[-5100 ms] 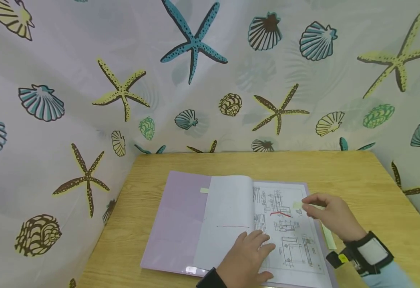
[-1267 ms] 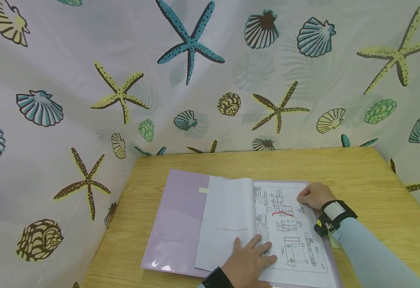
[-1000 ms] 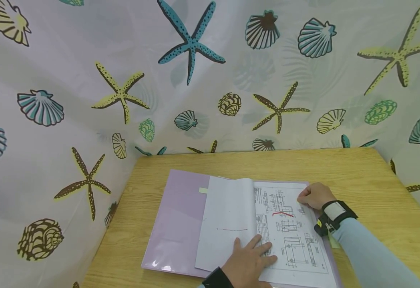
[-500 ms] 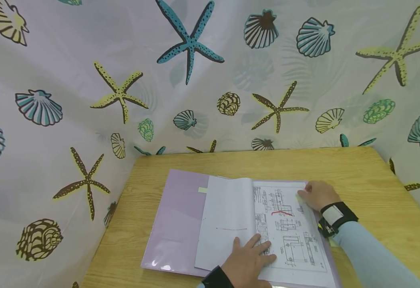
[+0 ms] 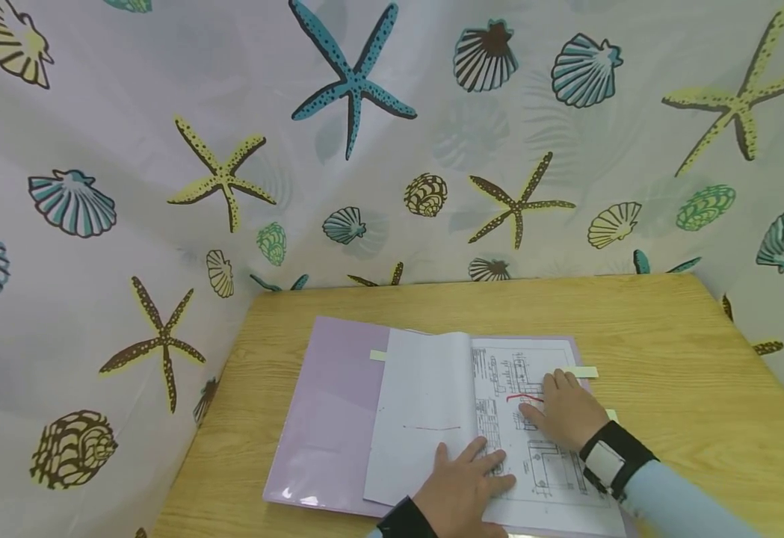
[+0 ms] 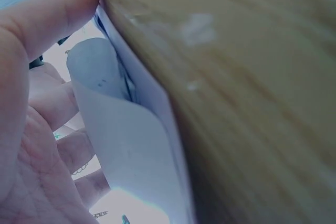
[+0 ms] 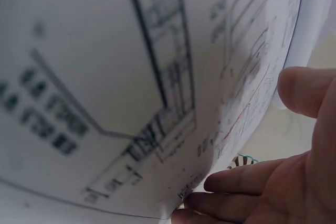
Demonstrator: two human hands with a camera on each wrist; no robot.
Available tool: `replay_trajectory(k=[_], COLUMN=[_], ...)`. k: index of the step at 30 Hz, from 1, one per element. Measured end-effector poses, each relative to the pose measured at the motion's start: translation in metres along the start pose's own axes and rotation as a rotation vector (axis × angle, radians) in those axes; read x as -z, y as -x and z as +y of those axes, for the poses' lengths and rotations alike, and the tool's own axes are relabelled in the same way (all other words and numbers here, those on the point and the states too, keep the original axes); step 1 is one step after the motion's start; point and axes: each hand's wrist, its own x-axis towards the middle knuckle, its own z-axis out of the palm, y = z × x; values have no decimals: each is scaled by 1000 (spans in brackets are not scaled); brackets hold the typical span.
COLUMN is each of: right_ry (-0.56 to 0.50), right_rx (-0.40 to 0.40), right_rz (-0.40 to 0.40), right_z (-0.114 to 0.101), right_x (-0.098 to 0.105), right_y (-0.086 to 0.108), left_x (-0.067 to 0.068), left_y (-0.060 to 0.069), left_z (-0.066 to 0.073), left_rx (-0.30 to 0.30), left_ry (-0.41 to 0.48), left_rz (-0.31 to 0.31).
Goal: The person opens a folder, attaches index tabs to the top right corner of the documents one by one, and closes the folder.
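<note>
A lilac folder [image 5: 324, 418] lies open on the table, its white left sheet [image 5: 425, 388] turned over beside a page of technical drawings [image 5: 546, 508] with a red mark. My left hand [image 5: 459, 489] rests spread across the lower middle of the pages; the left wrist view shows its thumb by the paper's edge. On the drawing page lies my right hand [image 5: 569, 407], fingers straight, just below a pale yellow-green sticky tab [image 5: 583, 371] that juts past the right edge. In the right wrist view, those fingertips [image 7: 197, 200] touch or nearly touch the printed sheet.
Another pale tab [image 5: 611, 415] shows at the right edge, partly behind the right wrist. A third tab [image 5: 377, 356] sits by the left sheet. The wooden table [image 5: 701, 388] runs to a curtain [image 5: 392, 149] printed with shells and starfish.
My right hand, which held the sticky tab at the page's upper right edge, has let go and slid left and down onto the drawings. The tab now shows uncovered. My left hand stays put.
</note>
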Motion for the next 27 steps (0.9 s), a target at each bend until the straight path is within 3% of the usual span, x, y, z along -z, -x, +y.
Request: replay_trajectory(k=[12, 19, 27], right_ry=[25, 74, 59], right_rx=[-77, -104, -177], right_rz=[18, 63, 36], right_z=[13, 4, -4], right_x=[-9, -8, -8], right_y=[-14, -13, -12], left_x=[1, 0, 0], left_y=[-1, -1, -1], left_z=[0, -2, -2], left_rx=[14, 4, 1], left_ry=[13, 16, 14], left_rz=[-26, -15, -4])
